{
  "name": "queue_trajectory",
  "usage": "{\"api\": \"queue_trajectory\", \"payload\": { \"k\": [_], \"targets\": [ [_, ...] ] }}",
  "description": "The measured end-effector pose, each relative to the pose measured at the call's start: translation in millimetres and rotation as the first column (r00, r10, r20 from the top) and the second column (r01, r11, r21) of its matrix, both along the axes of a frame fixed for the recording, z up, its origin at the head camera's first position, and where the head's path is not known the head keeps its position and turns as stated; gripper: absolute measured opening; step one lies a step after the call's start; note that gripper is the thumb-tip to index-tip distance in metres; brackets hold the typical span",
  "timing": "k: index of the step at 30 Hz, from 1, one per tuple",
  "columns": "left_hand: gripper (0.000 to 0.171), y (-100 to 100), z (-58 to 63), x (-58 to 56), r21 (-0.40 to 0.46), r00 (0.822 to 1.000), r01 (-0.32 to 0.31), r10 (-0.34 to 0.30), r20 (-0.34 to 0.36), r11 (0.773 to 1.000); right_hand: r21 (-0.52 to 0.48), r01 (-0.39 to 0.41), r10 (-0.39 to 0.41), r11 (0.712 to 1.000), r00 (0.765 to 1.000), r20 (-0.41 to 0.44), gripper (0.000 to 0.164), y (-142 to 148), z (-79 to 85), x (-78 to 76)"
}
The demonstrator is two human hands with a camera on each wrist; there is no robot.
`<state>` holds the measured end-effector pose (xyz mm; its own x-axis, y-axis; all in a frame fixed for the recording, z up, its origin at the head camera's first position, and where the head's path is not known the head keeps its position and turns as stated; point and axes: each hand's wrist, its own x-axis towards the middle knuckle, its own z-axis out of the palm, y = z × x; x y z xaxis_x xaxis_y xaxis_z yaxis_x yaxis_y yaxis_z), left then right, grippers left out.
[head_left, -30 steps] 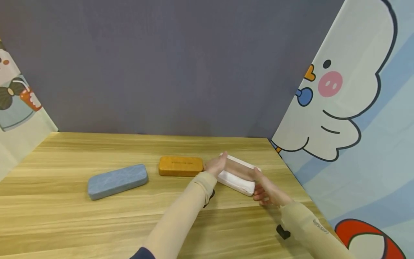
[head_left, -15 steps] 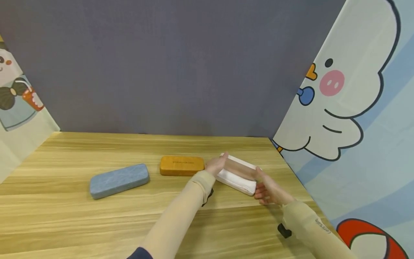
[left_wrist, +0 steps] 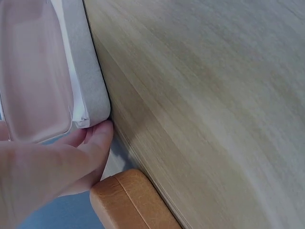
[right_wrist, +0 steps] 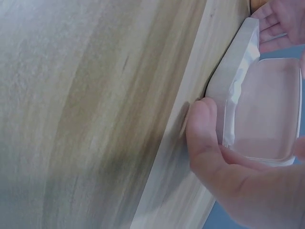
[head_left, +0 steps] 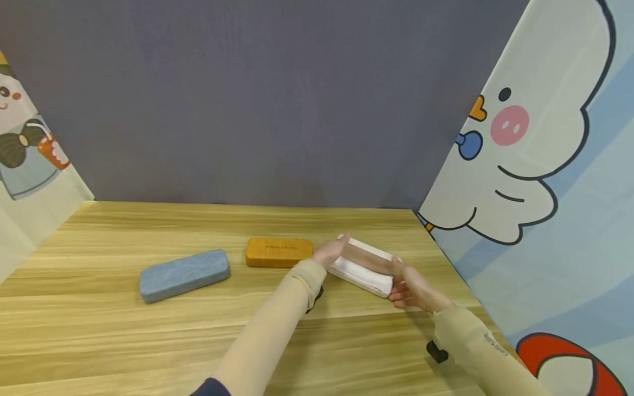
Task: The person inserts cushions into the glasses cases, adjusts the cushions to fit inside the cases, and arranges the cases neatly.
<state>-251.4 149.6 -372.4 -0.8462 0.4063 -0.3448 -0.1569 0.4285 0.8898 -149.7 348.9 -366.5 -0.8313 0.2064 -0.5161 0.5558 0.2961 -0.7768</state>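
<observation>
A white glasses case (head_left: 360, 276) stands open on the wooden table, its lid raised to show a pinkish-brown inside (left_wrist: 35, 71). My left hand (head_left: 331, 253) holds the left end, fingertips at the corner of the base. At the opposite end, my right hand (head_left: 416, 289) grips the case, its fingers (right_wrist: 202, 119) curled against the base and its thumb up by the lid. The bottom of the case's interior is mostly hidden. Just left of my left hand lies a shut orange-brown glasses case (head_left: 279, 252).
Farther left on the wooden table (head_left: 124, 352) lies a shut blue glasses case (head_left: 185, 276), set at a slant. A dark grey panel (head_left: 257, 104) rises behind the table. A cartoon-printed sheet (head_left: 540, 220) borders the right side, another the left.
The view has shifted very slightly. Both hands stay at the ends of the white glasses case, and its lid remains raised.
</observation>
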Motion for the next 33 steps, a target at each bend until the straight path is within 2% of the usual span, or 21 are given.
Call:
{"api": "queue_trajectory", "payload": {
  "k": [6,11,20,29,33],
  "targets": [
    [0.076,-2.4,-2.1,-0.8,0.032,1.000,0.024,-0.025,0.019,0.999,-0.006,-0.012,0.012,1.000,1.000,-0.005,0.086,-0.7,-0.9,0.3],
    [0.073,-2.8,-4.3,-4.0,0.051,0.998,0.050,-0.052,0.040,0.997,-0.015,-0.053,0.053,0.998,0.999,-0.011,0.085,1.5,-0.5,1.2],
    [0.070,-9.3,3.5,-1.6,0.058,0.991,0.111,-0.115,0.071,0.992,-0.050,-0.126,0.126,0.991,0.992,-0.011,0.081,8.2,1.1,3.1],
    [0.063,-11.5,2.7,-6.4,0.106,0.984,0.142,-0.152,0.092,0.984,-0.077,-0.164,0.162,0.983,0.986,-0.036,0.070,10.5,1.2,3.6],
    [0.062,-13.8,2.0,-6.8,0.075,0.981,0.163,-0.170,0.098,0.984,-0.083,-0.163,0.160,0.983,0.986,-0.033,0.060,11.0,-1.8,4.3]
  ]
}}
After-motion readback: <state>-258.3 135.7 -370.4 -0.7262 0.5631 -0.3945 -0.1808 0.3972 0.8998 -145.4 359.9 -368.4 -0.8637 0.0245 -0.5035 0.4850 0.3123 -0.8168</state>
